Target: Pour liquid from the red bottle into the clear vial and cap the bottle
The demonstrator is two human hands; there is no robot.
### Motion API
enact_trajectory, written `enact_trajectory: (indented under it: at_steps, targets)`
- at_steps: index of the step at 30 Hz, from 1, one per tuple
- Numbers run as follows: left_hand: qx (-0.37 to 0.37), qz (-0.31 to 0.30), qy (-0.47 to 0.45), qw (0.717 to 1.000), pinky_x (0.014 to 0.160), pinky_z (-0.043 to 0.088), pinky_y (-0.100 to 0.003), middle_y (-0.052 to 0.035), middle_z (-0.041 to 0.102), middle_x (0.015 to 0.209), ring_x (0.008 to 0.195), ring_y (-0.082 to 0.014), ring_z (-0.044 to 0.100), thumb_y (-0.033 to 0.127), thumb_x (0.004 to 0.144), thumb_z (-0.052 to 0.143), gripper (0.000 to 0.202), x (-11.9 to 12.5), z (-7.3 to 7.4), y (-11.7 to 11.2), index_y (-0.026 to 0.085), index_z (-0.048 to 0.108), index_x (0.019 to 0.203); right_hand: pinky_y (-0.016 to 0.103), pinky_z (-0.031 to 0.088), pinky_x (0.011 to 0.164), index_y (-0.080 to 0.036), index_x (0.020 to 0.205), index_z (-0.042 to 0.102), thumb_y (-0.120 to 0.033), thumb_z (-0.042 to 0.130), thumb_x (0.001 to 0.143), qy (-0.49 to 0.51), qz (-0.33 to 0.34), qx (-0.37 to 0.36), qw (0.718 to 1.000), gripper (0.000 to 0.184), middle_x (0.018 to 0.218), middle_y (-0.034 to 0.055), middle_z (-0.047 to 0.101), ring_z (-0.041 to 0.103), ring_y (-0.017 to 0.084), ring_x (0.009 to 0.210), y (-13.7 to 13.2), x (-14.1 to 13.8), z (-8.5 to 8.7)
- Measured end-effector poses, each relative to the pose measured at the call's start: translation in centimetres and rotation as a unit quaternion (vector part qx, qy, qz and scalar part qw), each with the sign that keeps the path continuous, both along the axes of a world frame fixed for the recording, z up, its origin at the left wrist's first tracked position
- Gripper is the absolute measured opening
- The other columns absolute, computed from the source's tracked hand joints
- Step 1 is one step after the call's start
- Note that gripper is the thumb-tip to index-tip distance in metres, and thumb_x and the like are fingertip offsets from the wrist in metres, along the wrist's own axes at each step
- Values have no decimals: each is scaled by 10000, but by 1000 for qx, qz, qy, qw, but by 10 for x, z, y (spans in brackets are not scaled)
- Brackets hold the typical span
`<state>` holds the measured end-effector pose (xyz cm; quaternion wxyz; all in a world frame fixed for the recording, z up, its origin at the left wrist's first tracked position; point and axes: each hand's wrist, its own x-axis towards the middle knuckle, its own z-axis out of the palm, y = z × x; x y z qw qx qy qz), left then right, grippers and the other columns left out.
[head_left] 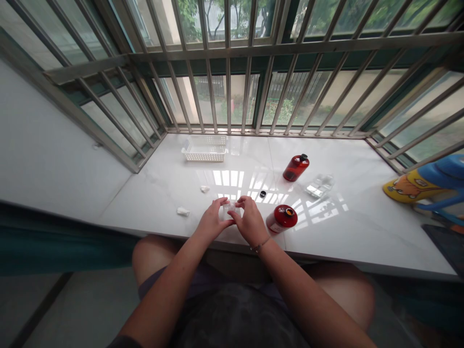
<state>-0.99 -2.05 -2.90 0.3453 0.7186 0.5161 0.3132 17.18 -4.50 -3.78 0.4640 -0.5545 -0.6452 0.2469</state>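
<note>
Left hand point(210, 221) and right hand point(250, 222) pinch a small clear piece point(228, 210) narrowly between them, at the near edge of the marble sill point(362, 241); its long axis I cannot tell. From there, left to right: two tissue wads point(183, 211) at 9 and 10 o'clock, one white plastic basket point(205, 150) at 11, one black cap point(263, 194) at 1, two amber bottles point(296, 167) at 2 and 3, one capped, one open, and one clear packet point(319, 186) at 2.

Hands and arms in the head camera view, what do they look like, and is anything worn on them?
Both hands are bare, with no gloves. The left hand has nothing visible on its wrist, while the right hand has a thin dark bracelet around its wrist. The forearms are uncovered, and a dark short sleeve shows at the lower edge of the view.
</note>
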Motion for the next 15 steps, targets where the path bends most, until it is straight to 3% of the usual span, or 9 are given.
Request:
enact_trajectory:
  at_steps: [5,7,10,13,15]
  targets:
    - [3,-4,-3,1000,1282,444,-562,-118,726,1461,1412,-333,670,294,787,934,757,0,-1,1,252,571,1451,557,600,966,-251,1139,554,-292,762,946,-26,-21,12,999,286,1089,110,700,679,350,1086,2,-3,0]
    - [4,-7,-4,1000,1284,443,-570,-118,726,1463,1417,-338,667,287,789,926,747,0,-1,1,251,573,1446,560,611,954,-239,1198,557,-275,764,943,-29,-26,14,999,330,1096,120,708,694,349,1071,2,-5,1]
    - [8,-11,-1,1000,1293,429,-579,-118,715,1477,1419,-335,666,259,799,910,712,-1,-2,1,253,580,1429,588,615,998,-230,1423,495,-252,779,938,-30,-22,22,999,563,1161,137,740,712,361,1141,-7,-6,7]
    - [10,-9,2,1000,1307,408,-584,-110,714,1474,1421,-335,662,252,789,926,708,-1,-2,0,261,589,1411,616,591,1079,-265,1563,397,-282,803,952,-4,-9,38,999,734,1260,136,765,706,362,1247,-33,1,23]
    - [11,-4,5,1000,1323,383,-591,-104,724,1456,1432,-342,651,283,769,959,731,-1,-3,-1,265,596,1403,561,630,1023,-295,1534,411,-329,814,966,58,-19,42,997,698,1249,113,773,753,317,1155,-55,14,39]
